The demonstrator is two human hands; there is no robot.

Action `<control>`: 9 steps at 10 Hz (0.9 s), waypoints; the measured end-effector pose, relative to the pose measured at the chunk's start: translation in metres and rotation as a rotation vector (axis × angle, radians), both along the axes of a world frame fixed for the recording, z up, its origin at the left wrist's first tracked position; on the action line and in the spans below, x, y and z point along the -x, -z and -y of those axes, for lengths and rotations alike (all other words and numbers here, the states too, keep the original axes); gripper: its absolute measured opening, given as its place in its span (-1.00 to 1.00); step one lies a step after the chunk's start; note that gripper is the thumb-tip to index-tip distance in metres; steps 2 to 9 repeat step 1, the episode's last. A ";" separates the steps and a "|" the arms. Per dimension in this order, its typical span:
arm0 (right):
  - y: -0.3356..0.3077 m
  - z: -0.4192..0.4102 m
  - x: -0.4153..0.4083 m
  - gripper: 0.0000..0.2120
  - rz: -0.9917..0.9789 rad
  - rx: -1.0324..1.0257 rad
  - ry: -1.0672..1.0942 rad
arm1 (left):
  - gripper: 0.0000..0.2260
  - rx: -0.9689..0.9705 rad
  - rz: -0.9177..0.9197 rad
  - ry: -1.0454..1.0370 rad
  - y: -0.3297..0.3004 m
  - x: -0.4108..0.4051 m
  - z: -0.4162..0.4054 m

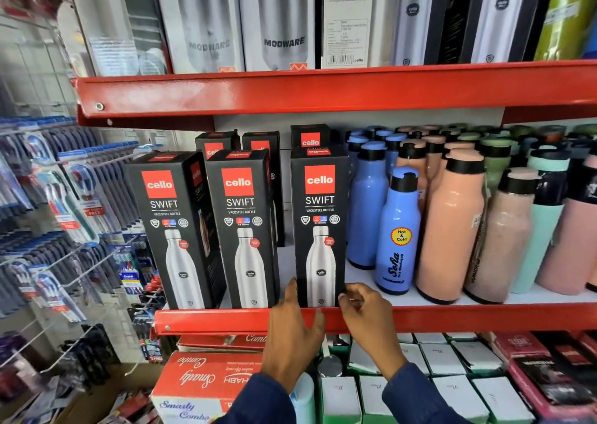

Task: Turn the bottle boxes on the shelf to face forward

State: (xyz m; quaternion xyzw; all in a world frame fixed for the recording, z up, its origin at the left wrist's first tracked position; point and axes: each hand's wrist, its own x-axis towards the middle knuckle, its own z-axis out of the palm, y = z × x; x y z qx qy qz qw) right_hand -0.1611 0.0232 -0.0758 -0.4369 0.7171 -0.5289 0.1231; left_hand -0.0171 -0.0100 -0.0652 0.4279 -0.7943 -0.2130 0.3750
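Three black Cello Swift bottle boxes stand in a row at the front of the red shelf (226, 318). The left box (174, 230) is angled slightly, showing its right side; the middle box (242, 226) and the right box (319, 226) show their fronts. More black boxes (310, 139) stand behind them. My left hand (295, 330) touches the lower left corner of the right box, fingers spread. My right hand (365, 314) pinches its lower right corner with fingertips. Both wrists come up from below in blue sleeves.
Blue (399, 233), peach (450, 226) and mint bottles crowd the shelf right of the boxes. Modware boxes (281, 20) fill the upper shelf. Toothbrush packs (74, 204) hang on wire hooks at left. Red and white cartons (200, 381) sit on the shelf below.
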 end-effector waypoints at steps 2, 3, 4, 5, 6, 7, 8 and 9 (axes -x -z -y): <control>-0.002 -0.003 -0.001 -0.79 0.052 0.013 0.008 | -0.38 0.003 -0.005 -0.005 0.000 0.000 0.000; -0.002 -0.003 -0.001 -0.79 0.052 0.013 0.008 | -0.38 0.003 -0.005 -0.005 0.000 0.000 0.000; -0.002 -0.003 -0.001 -0.79 0.052 0.013 0.008 | -0.38 0.003 -0.005 -0.005 0.000 0.000 0.000; -0.002 -0.003 -0.001 -0.79 0.052 0.013 0.008 | -0.38 0.003 -0.005 -0.005 0.000 0.000 0.000; -0.002 -0.003 -0.001 -0.79 0.052 0.013 0.008 | -0.38 0.003 -0.005 -0.005 0.000 0.000 0.000; -0.002 -0.003 -0.001 -0.79 0.052 0.013 0.008 | -0.38 0.003 -0.005 -0.005 0.000 0.000 0.000; -0.002 -0.003 -0.001 -0.79 0.052 0.013 0.008 | -0.38 0.003 -0.005 -0.005 0.000 0.000 0.000; -0.002 -0.003 -0.001 -0.79 0.052 0.013 0.008 | -0.38 0.003 -0.005 -0.005 0.000 0.000 0.000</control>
